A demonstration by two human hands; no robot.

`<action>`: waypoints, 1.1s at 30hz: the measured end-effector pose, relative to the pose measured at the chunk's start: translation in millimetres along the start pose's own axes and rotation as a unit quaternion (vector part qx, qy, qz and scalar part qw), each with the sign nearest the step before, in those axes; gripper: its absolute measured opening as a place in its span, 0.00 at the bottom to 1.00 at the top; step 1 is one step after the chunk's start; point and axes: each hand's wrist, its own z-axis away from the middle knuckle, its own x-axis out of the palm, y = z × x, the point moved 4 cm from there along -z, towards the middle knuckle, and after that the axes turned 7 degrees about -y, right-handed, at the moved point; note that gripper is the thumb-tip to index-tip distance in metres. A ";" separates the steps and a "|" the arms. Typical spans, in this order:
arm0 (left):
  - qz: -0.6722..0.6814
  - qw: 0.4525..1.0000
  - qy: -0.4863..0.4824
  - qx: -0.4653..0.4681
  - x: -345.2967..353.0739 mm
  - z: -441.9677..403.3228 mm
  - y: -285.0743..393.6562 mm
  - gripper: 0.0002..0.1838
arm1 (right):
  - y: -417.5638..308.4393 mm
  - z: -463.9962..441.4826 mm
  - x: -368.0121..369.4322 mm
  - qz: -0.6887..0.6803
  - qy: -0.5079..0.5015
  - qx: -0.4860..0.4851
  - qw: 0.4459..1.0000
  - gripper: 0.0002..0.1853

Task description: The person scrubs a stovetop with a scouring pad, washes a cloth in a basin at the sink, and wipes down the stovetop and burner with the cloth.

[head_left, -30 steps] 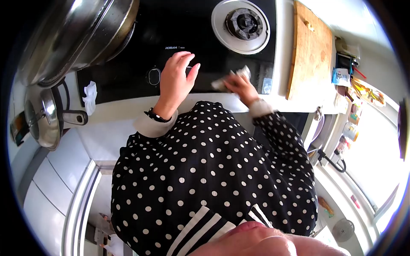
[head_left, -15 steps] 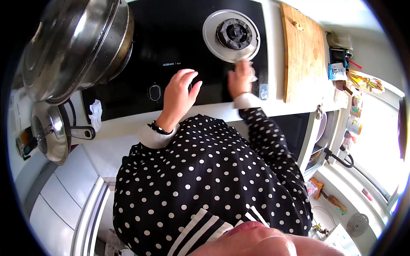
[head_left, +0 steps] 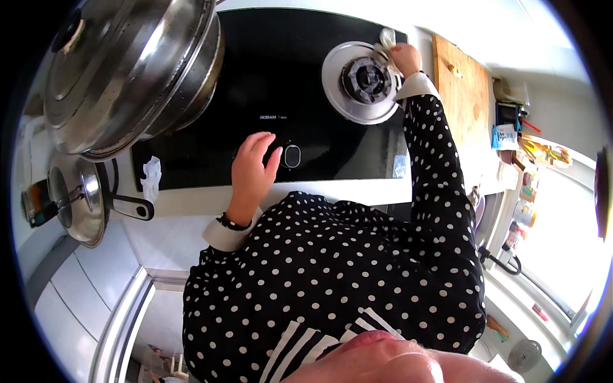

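Note:
My right hand is closed around a crumpled whitish wipe, part of which sticks out past the fingers. It is at the upper right rim of the burner's round metal plate, beside the black pan support. Over the front of the black glass cooktop, my left hand hovers with thumb and fingers apart, holding nothing. Close to that hand is an oval control knob.
A large lidded steel pot stands on the cooktop's left side. Below it are a crumpled white tissue and a lidded pan with a black handle. A wooden cutting board lies to the right.
My right hand has moved away from me and to the right with the wipe, from the burner's near side to its far right rim. My left hand has shifted slightly toward me.

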 end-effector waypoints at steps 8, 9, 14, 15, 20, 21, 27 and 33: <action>0.014 0.998 0.009 -0.066 -0.7 15.3 -18.3 0.12 | -25.3 -28.5 56.4 0.029 -0.017 0.036 0.999 0.07; 0.013 0.998 0.012 -0.066 0.9 15.6 -18.8 0.12 | -43.9 -24.2 53.9 0.005 -0.031 0.025 0.999 0.08; 0.017 0.998 0.013 -0.054 7.1 10.0 -11.2 0.12 | -142.9 38.8 81.5 0.132 -0.098 -0.276 0.947 0.06; 0.014 0.999 0.011 -0.045 8.1 8.3 -7.8 0.12 | -152.7 66.6 75.7 0.185 -0.104 -0.302 0.929 0.06; 0.016 1.000 -0.002 -0.024 3.9 2.1 6.7 0.13 | -137.3 94.8 1.3 -0.104 -0.396 -0.320 0.854 0.08; 0.011 1.000 0.009 -0.024 2.9 2.7 5.3 0.13 | -123.2 77.5 -11.4 -0.197 -0.359 -0.295 0.863 0.10; -0.001 0.998 0.028 -0.057 1.8 17.7 -7.4 0.13 | 4.3 -43.9 12.7 -0.298 -0.141 -0.079 0.941 0.13; 0.000 0.997 0.026 -0.070 9.7 25.6 -9.4 0.13 | -51.8 -43.9 47.7 0.163 0.000 -0.154 0.975 0.13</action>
